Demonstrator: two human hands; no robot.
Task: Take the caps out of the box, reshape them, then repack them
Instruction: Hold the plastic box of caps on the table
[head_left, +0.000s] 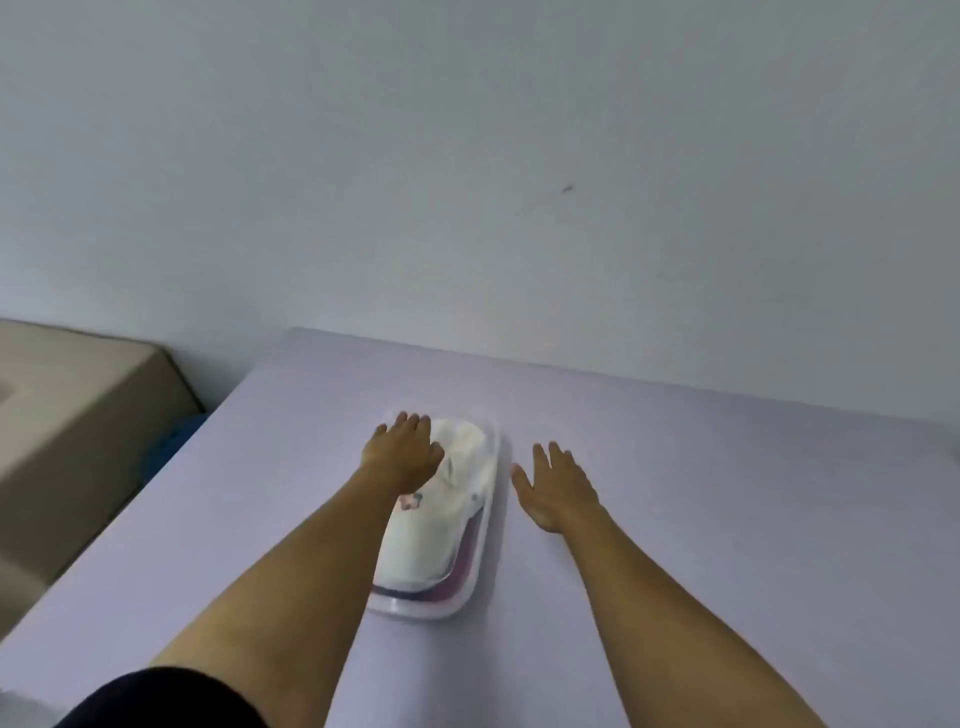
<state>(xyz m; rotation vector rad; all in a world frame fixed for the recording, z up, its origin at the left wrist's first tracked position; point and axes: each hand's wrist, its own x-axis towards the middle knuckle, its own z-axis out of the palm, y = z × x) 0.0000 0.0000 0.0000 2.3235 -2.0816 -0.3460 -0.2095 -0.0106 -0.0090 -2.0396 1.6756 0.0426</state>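
Left hand (402, 449) lies flat, hiding the blurred box's (480, 582) far corner; right hand (558, 486) open, empty.

Wall: we face a plain pale grey painted wall (467, 156); one small dark mark (567, 188)
Table: our flat lavender tabletop (727, 493) meets it
Left: a beige cushioned seat (78, 415)

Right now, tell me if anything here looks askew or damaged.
Nothing stands out. The clear box sits flat on the table, caps inside; the left hand is over it, the right hand beside it.
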